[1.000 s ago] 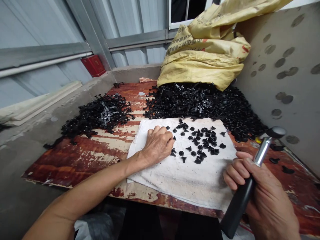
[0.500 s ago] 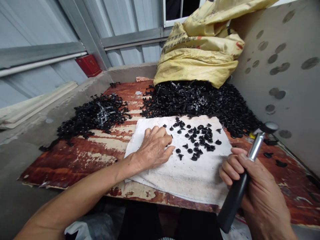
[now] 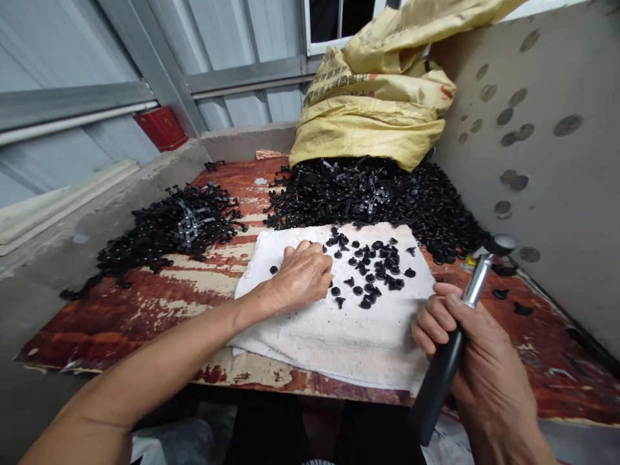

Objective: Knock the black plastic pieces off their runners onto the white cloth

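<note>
My right hand is wrapped round the black handle of a hammer, its shiny metal neck and round head pointing up and away over the table's right side. On a white cloth rests my left hand, its fingers curled down and drawn together; whatever they may hold is hidden beneath them. Just right of that hand, many small black round-headed plastic pieces with stems lie scattered over the cloth. A single black piece lies to the left of the hand.
Behind the cloth, a large heap of black parts spills from a yellow woven sack. Another heap of linked black parts lies on the left of the worn red-brown board. A pale spotted panel borders the right side.
My left hand has curled its fingers and thumb closer together on the cloth. A black piece now shows left of it. The whole view has shifted slightly; the right hand keeps the hammer.
</note>
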`<state>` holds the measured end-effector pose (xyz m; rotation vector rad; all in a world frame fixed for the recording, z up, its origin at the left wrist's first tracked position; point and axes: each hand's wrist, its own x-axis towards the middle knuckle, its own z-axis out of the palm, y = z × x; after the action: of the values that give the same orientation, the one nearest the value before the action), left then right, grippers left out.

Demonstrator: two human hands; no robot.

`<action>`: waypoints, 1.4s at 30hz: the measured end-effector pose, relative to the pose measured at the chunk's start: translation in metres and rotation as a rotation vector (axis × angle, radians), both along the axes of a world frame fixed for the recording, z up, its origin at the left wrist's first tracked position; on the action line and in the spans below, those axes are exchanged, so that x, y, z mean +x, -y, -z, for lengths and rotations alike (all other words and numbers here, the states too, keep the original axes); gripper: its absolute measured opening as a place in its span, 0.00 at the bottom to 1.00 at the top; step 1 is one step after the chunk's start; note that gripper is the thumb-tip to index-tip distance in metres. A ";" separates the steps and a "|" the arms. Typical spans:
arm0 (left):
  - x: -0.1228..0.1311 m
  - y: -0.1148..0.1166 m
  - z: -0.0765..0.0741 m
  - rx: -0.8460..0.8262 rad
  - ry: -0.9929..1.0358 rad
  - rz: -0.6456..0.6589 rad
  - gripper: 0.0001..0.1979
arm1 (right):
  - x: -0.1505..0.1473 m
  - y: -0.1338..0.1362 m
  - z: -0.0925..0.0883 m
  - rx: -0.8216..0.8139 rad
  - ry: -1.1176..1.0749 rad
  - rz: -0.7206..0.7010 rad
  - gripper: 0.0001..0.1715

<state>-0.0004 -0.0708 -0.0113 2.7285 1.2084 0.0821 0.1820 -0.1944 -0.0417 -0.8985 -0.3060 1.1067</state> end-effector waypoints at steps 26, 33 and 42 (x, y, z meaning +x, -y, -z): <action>0.030 0.003 -0.013 0.193 -0.124 0.144 0.11 | 0.003 0.001 0.002 0.064 -0.016 -0.033 0.16; 0.028 0.023 0.000 0.269 -0.017 0.301 0.17 | 0.003 0.002 0.002 0.080 -0.040 -0.030 0.17; 0.048 -0.015 -0.004 0.189 -0.010 0.409 0.08 | 0.001 0.002 0.001 0.082 -0.019 -0.037 0.17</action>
<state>0.0478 -0.0554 -0.0070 3.0818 0.6514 0.1398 0.1832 -0.1966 -0.0429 -0.8123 -0.3515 1.1286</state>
